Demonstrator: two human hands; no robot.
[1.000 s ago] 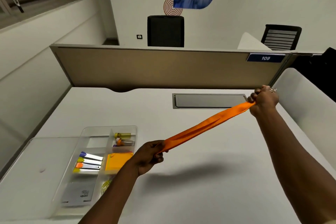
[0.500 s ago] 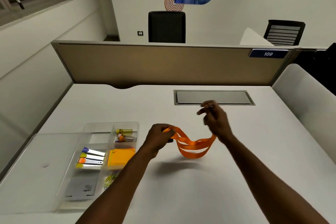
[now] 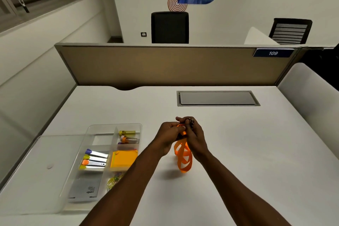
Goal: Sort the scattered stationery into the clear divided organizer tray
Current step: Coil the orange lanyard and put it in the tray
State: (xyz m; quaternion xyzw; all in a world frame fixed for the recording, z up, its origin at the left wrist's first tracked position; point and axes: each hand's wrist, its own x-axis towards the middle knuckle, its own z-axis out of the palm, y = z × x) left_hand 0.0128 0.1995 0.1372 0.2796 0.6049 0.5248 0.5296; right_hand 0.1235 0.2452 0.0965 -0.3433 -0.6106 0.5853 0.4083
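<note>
I hold the flat orange fabric lanyard (image 3: 183,158) bunched between my hands, its folded loops hanging just above the white desk, right of the clear plastic divided organizer tray (image 3: 91,130) holding capped highlighters (image 3: 94,158), orange sticky notes (image 3: 123,158) and paper clips (image 3: 113,181).

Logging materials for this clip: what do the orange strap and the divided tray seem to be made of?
Orange strap: looks like woven fabric ribbon, matte; it hangs in limp loops from the left hand and right hand, which both grip it. Divided tray: probably clear hard plastic, glossy; the white desk shows through its walls.
</note>
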